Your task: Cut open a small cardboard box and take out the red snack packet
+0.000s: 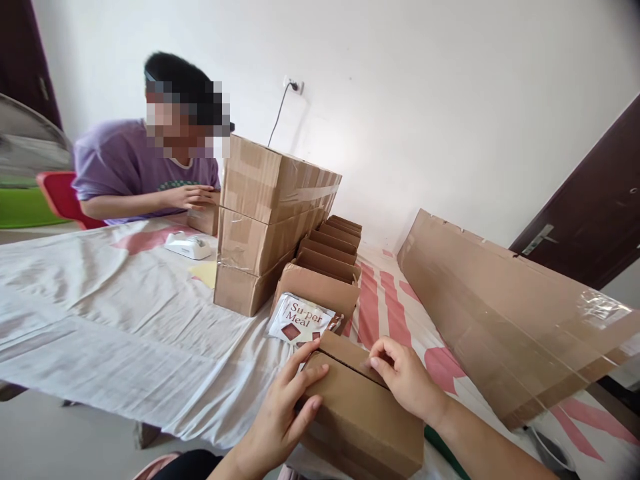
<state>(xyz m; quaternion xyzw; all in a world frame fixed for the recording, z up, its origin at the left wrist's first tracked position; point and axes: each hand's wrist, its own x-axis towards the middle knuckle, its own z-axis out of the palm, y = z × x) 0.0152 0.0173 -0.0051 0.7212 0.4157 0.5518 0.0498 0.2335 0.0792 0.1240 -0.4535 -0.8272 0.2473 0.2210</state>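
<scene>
I have a small box [360, 413] at the bottom centre of the frame, resting on the cloth-covered table [125, 320] at its near edge. Its long axis runs from lower left toward upper right, and the seam between its top flaps follows that line.

My left hand [283, 417] lies on the box's left side, fingers spread flat over the near flap and the thumb hooked down the side wall; that is a wide, pressing hold rather than a closed grasp. My right hand [407, 380] sits on the upper right part of the lid, with the fingertips curled narrowly and pinching at the seam. I cannot tell whether there is tape under them.

The relation that matters here: the seam lies between my two hands, with the right fingertips already on it and the left just beside it, on its near side. So the right hand is the nearer one to the seam, and the left steadies the box.

Just beyond the box, at centre, a "Su-per Meal" packet [299, 320] leans against the first of a row of open boxes [327, 263]. A taped stack [265, 220] stands left of that row. A long carton [505, 313] lies at right. At upper left a person [135, 167] sits with hands on another small box.
</scene>
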